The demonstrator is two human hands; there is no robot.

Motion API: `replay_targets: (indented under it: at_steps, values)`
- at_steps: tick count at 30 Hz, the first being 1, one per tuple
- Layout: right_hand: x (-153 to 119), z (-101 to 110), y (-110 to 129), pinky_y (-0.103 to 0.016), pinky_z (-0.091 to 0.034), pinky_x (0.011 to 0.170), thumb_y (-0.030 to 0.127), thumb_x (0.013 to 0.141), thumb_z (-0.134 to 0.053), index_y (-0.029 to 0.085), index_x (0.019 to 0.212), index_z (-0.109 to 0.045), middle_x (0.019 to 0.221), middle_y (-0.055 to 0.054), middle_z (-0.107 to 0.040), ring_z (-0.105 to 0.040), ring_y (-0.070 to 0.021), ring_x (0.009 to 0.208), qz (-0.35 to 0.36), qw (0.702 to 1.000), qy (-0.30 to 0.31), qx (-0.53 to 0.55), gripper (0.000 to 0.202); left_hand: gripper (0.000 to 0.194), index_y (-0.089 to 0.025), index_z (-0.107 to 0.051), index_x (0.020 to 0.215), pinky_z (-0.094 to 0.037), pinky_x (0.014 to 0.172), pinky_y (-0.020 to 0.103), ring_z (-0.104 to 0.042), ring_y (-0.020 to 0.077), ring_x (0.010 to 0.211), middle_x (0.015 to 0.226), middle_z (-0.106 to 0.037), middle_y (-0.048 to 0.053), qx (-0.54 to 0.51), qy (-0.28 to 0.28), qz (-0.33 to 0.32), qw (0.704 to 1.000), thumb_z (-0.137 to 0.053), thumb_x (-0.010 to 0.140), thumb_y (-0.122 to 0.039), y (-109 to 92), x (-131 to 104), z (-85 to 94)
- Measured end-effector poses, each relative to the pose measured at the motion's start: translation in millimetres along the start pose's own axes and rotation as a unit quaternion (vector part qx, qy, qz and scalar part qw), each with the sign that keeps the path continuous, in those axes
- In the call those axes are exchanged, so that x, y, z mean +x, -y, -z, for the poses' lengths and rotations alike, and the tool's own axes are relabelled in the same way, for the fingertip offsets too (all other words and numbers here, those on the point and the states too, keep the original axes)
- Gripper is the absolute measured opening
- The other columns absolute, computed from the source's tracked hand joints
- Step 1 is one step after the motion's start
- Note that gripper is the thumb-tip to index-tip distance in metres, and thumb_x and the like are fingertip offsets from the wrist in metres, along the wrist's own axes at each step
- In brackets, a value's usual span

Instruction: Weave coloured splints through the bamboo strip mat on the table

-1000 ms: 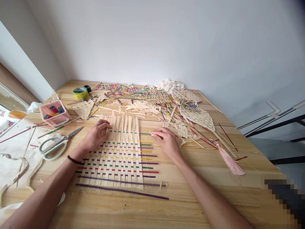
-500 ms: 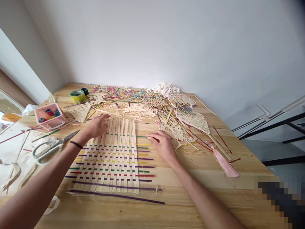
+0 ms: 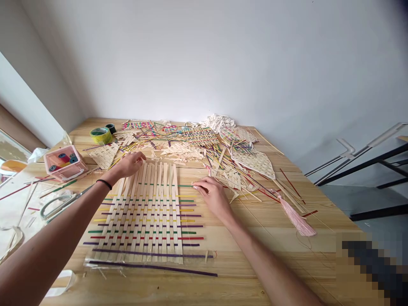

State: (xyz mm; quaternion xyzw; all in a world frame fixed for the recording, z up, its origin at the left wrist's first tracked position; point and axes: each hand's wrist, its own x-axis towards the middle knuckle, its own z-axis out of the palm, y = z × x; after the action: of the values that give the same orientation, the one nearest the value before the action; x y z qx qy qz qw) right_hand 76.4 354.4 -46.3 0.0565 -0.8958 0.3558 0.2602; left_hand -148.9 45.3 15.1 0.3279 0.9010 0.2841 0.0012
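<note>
A mat of pale flat strips (image 3: 149,212), woven crosswise with thin purple, green, yellow and red strips, lies on the table before me. At its far left corner is my left hand (image 3: 130,165), fingers curled in over the loose strip ends; whatever is between them is hidden. My right hand (image 3: 208,189), off the mat's far right side, pinches the end of a green strip (image 3: 184,185) that runs across the pale strips. Near the mat's front edge, a loose dark purple strip (image 3: 153,268) lies by clear tape.
To the left are scissors (image 3: 57,206), partly behind my forearm, a pink basket (image 3: 65,172) of thread spools and a yellow tape roll (image 3: 101,137). Scraps and strips (image 3: 185,151) heap along the back. A woven fan (image 3: 255,161) with a pink tassel (image 3: 298,216) lies right.
The view has shifted slightly, moving the table left and down in the picture. My left hand has moved a little away from the mat, its fingers more curled. My right hand keeps its pinch.
</note>
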Motion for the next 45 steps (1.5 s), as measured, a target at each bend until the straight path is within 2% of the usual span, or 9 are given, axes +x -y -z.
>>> replay_targets:
  at_steps: [4, 9, 17, 20, 25, 31, 34, 40, 45]
  values:
    - [-0.6, -0.8, -0.6, -0.043, -0.058, 0.085, 0.027, 0.102, -0.065, 0.024, 0.099, -0.082, 0.097, -0.008, -0.076, -0.071, -0.0256, 0.092, -0.004, 1.000, 0.001, 0.005, 0.018, 0.028, -0.023, -0.071, 0.098, -0.054, 0.084, 0.042, -0.068, 0.0270, 0.088, 0.089, -0.072, 0.005, -0.007, 0.008, -0.007, 1.000, -0.060, 0.078, -0.039, -7.4, 1.4, 13.9]
    - [-0.6, -1.0, -1.0, -0.043, -0.057, 0.087, 0.024, 0.101, -0.066, 0.024, 0.099, -0.082, 0.098, -0.008, -0.076, -0.071, -0.0256, 0.093, -0.002, 1.000, 0.003, 0.002, 0.017, 0.034, -0.022, -0.069, 0.100, -0.054, 0.089, 0.041, -0.068, 0.0258, 0.093, 0.094, -0.071, 0.006, -0.050, 0.024, -0.043, 0.998, -0.065, 0.079, -0.048, -21.0, -0.2, 28.4]
    - [0.9, 0.2, 1.1, -0.044, -0.057, 0.086, 0.023, 0.100, -0.066, 0.025, 0.098, -0.082, 0.096, -0.007, -0.077, -0.071, -0.0255, 0.090, 0.006, 1.000, -0.001, 0.002, 0.016, 0.036, -0.022, -0.067, 0.104, -0.059, 0.080, 0.039, -0.070, 0.0225, 0.083, 0.091, -0.069, 0.005, -0.137, 0.065, -0.059, 0.987, -0.073, 0.081, -0.050, -27.9, -11.9, 37.3]
    - [1.6, 1.4, 2.5, -0.043, -0.058, 0.084, 0.022, 0.100, -0.065, 0.024, 0.097, -0.082, 0.095, -0.007, -0.076, -0.071, -0.0254, 0.090, 0.009, 1.000, 0.000, 0.009, 0.017, 0.037, -0.022, -0.066, 0.102, -0.061, 0.082, 0.040, -0.070, 0.0213, 0.083, 0.098, -0.068, 0.005, -0.206, 0.043, -0.031, 0.977, -0.080, 0.080, -0.049, -25.1, -22.8, 35.1]
    - [2.2, 1.9, 2.3, -0.041, -0.059, 0.083, 0.021, 0.101, -0.063, 0.023, 0.096, -0.080, 0.094, -0.008, -0.075, -0.071, -0.0241, 0.088, 0.017, 1.000, -0.006, 0.021, 0.018, 0.049, -0.025, -0.064, 0.116, -0.064, 0.090, 0.045, -0.073, 0.0210, 0.091, 0.133, -0.061, 0.007, -0.308, 0.015, 0.045, 0.950, -0.083, 0.080, -0.052, -23.4, -46.5, 24.6]
    - [1.1, -0.1, 0.4, -0.042, -0.058, 0.084, 0.026, 0.102, -0.063, 0.024, 0.095, -0.080, 0.094, -0.007, -0.075, -0.070, -0.0245, 0.088, 0.012, 1.000, -0.006, 0.020, 0.018, 0.053, -0.029, -0.063, 0.126, -0.063, 0.100, 0.048, -0.073, 0.0215, 0.099, 0.136, -0.059, 0.005, -0.382, 0.032, 0.097, 0.918, -0.082, 0.083, -0.054, -17.2, -73.8, 12.0]
    - [1.0, 0.6, 1.7, -0.041, -0.057, 0.083, 0.026, 0.103, -0.062, 0.024, 0.094, -0.079, 0.094, -0.007, -0.075, -0.070, -0.0246, 0.088, 0.011, 1.000, -0.006, 0.019, 0.020, 0.050, -0.029, -0.063, 0.127, -0.062, 0.104, 0.049, -0.072, 0.0231, 0.105, 0.138, -0.059, 0.006, -0.405, 0.033, 0.095, 0.909, -0.080, 0.086, -0.053, -11.2, -80.9, 7.0]
    - [1.0, 5.0, 3.6, -0.039, -0.057, 0.083, 0.026, 0.103, -0.063, 0.024, 0.095, -0.078, 0.094, -0.006, -0.076, -0.071, -0.0242, 0.090, 0.005, 1.000, 0.007, 0.004, 0.018, 0.046, -0.029, -0.063, 0.130, -0.059, 0.105, 0.048, -0.070, 0.0263, 0.113, 0.142, -0.060, 0.008, -0.368, 0.051, 0.069, 0.926, -0.076, 0.091, -0.051, 5.6, -83.9, -2.9]
    - [-0.4, 5.2, 1.4, -0.038, -0.057, 0.082, 0.028, 0.104, -0.062, 0.023, 0.100, -0.080, 0.095, -0.007, -0.076, -0.071, -0.0233, 0.090, 0.009, 1.000, 0.006, 0.001, 0.020, 0.045, -0.026, -0.066, 0.125, -0.056, 0.103, 0.047, -0.069, 0.0271, 0.109, 0.131, -0.065, 0.008, -0.363, 0.056, 0.050, 0.929, -0.074, 0.091, -0.053, 7.0, -85.5, -5.9]
